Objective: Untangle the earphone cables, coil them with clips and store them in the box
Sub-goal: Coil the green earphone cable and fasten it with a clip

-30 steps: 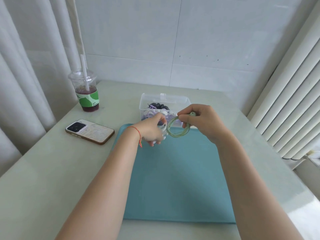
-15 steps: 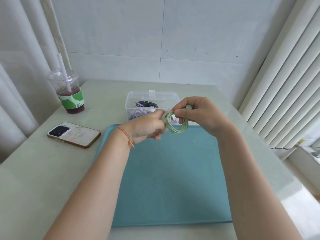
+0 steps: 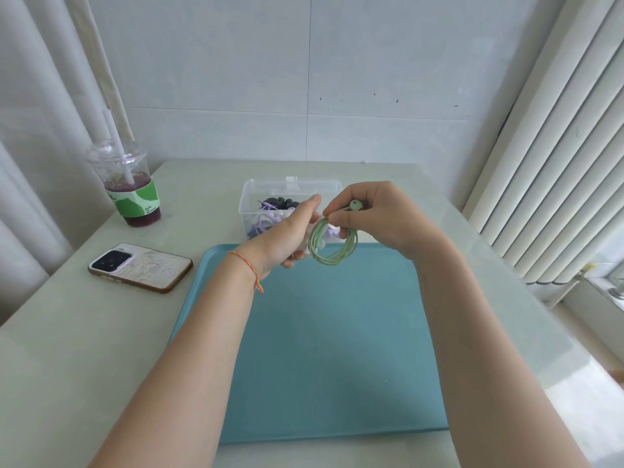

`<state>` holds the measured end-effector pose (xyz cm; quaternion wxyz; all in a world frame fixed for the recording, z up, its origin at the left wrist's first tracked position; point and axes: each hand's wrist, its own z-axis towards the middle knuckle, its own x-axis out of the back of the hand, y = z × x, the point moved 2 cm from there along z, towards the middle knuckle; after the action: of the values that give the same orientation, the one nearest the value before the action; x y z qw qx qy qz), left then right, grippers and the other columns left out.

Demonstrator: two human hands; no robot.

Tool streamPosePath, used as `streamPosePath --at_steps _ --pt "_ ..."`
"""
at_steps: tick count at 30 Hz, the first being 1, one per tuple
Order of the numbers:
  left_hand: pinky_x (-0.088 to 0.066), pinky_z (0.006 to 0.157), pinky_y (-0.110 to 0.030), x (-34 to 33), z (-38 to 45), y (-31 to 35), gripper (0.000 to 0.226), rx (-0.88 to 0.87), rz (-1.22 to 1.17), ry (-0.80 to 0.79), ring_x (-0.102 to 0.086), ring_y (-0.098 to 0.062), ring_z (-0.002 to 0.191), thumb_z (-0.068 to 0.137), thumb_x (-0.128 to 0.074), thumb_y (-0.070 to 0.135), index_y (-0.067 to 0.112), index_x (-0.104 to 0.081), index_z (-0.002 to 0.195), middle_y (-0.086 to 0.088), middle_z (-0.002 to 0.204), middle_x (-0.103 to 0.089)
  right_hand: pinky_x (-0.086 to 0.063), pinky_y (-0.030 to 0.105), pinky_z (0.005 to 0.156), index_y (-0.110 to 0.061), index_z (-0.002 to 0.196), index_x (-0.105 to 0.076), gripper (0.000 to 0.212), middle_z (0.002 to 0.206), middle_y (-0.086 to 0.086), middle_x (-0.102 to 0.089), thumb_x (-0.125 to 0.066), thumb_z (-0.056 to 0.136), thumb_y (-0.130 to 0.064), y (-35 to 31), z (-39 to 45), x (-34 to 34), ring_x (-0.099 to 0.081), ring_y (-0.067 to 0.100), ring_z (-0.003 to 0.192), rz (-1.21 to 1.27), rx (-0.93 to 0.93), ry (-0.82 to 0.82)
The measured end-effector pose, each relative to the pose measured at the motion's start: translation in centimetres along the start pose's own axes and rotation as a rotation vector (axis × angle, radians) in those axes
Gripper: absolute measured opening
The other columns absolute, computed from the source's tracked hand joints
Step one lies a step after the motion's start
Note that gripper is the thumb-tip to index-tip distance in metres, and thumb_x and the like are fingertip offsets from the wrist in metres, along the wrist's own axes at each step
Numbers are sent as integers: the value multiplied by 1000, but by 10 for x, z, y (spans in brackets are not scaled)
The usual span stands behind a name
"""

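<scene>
Head view shows two hands over the far edge of the blue tray [image 3: 324,349] on the counter [image 3: 67,349]. Right hand [image 3: 378,217] pinches the green earphone coil [image 3: 332,244] – a round loop hanging just above the tray. Left hand [image 3: 290,234] curls beside the coil, touching it; what it holds, I cannot tell. Clear box [image 3: 287,194] sits just behind the tray – purple and black cables inside

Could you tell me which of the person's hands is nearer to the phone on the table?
Left. The left hand hovers just right of the phone; the right hand is farther right.
</scene>
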<state>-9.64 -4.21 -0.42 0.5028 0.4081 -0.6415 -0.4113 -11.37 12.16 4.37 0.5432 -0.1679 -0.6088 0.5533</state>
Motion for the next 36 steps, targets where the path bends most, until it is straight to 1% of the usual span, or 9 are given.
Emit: streamPosePath --at_steps 4,10,14,17,23,26,30,33,36 --pt "-21 45 -22 -1 0 0 48 40 19 -8 -35 -16 55 75 -28 68 23 -43 86 -10 75 -42 -48 17 63 -6 89 -72 6 61 -5 -67 -70 84 -3 0 1 3 -63 11 60 -17 19 44" --pt "-18 47 -21 -7 -2 3 46 17 -14 -109 -33 -16 53 91 -23 58 21 -50 89 5 57 -49 -43 11 56 -7 87 -72 6 64 -1 -68 -70 84 -3 -2 0 -1 -61 8 56 -54 24 39" --pt "-17 45 -21 -3 -1 2 61 -16 -127 -161 -30 -16 51 93 -19 55 8 -55 108 -4 64 -41 -51 20 64 -7 87 -72 7 66 -2 -69 -70 83 -2 -1 0 0 -65 14 63 -24 39 30" --pt "-13 47 -23 -2 -3 3 53 -20 -166 -142 -31 -14 48 97 -16 53 17 -51 112 0 62 -45 -51 25 67 -5 88 -72 6 64 -2 -68 -70 83 -2 -1 0 0 -64 15 63 7 49 19" --pt "-15 46 -23 -2 -7 8 51 -13 -64 -75 -30 -12 46 81 -25 59 17 -48 100 -6 66 -40 -52 25 68 0 92 -71 7 69 4 -66 -68 85 0 2 -2 2 -62 17 65 80 11 -101" --pt "-23 47 -23 -7 -11 14 45 -21 82 -59 -32 -9 45 85 -26 58 17 -45 89 3 56 -40 -52 26 71 -5 88 -71 7 76 6 -68 -67 86 0 9 -4 5 -61 17 66 166 -81 -187" --pt "-32 62 -27 -16 -13 18 41 -60 171 -72 -35 -8 50 98 -27 43 23 -49 69 11 50 -37 -52 22 64 -3 87 -69 8 75 6 -68 -64 87 2 18 -4 5 -60 17 62 271 -217 -255" --pt "-33 75 -32 -17 -15 19 47 -42 212 -57 -39 -11 61 94 -35 47 34 -52 52 10 57 -41 -52 21 61 1 90 -67 5 77 10 -66 -65 86 1 21 -3 6 -60 18 62 314 -270 -248" --pt "-33 74 -35 -19 -19 21 23 -20 300 -59 -43 -13 71 77 -41 53 34 -51 68 7 70 -42 -51 20 61 1 90 -68 5 77 10 -65 -66 86 -1 22 -3 8 -59 17 61 328 -304 -271"
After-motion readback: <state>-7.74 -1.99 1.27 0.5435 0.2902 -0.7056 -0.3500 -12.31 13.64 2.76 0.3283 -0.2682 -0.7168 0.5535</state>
